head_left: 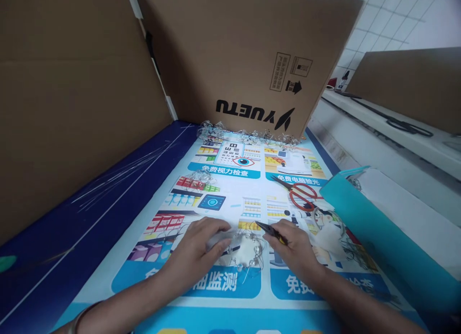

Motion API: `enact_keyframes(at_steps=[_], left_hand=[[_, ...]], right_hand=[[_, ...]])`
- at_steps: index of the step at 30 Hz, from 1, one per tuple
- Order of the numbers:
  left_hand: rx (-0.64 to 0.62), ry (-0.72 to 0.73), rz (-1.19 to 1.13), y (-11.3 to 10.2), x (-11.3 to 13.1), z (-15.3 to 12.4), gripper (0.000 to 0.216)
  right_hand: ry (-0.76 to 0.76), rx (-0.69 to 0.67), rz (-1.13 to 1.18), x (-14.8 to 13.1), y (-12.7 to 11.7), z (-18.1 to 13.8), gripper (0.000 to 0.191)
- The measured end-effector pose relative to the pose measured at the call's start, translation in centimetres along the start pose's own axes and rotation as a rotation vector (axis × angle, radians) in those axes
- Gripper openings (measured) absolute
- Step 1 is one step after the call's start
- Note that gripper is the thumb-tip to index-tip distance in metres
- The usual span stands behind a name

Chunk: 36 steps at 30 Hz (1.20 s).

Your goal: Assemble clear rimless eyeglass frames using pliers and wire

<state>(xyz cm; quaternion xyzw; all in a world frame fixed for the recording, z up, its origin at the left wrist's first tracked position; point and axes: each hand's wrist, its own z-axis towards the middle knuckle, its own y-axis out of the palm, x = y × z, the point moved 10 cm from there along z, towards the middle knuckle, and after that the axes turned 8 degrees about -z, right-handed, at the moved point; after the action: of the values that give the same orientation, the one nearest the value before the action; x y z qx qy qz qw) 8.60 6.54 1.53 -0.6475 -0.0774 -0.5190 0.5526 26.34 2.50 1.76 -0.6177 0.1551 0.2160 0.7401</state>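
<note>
Left hand [202,243]: left of beads [257,250]; grip I cannot tell
Right hand [294,243]: clamped on pliers [272,231], right of beads

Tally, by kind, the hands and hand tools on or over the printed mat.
Hands: 2, the left hand and the right hand
Pliers: 1, in the right hand's grip
Red-handled scissors: 1
Total: 4

Between left hand [200,245] and right hand [298,250], room was taken by beaded wire [257,250] and pliers [271,230]. A lane was left open ahead between a wire clump [206,178] and scissors [291,186], closed off farther on by a cardboard panel [237,50].
</note>
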Motion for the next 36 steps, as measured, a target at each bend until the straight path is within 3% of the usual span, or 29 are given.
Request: enact_keyframes(at_steps=[9,19,26,31,36], left_hand=[[-0.127,-0.006,0.085,2.7,1.3,2.6,0.031],[-0.039,-0.142,0.086,0.7,-1.3,1.8,0.025],[0.007,-0.225,-0.124,0.6,-2.2,1.4,0.031],[0.024,-0.285,-0.246,0.6,-2.2,1.2,0.023],[0.018,-0.254,-0.284,0.5,-1.6,1.1,0.019]], right_hand=[[-0.008,-0.004,0.027,0.1,0.1,-0.1,0.013],[0.012,-0.051,0.041,0.1,0.3,0.1,0.010],[0.013,-0.056,0.034,0.2,0.4,0.1,0.012],[0.003,-0.045,0.014,0.0,0.3,0.0,0.014],[-0.020,-0.010,-0.013,-0.1,0.1,0.0,0.015]])
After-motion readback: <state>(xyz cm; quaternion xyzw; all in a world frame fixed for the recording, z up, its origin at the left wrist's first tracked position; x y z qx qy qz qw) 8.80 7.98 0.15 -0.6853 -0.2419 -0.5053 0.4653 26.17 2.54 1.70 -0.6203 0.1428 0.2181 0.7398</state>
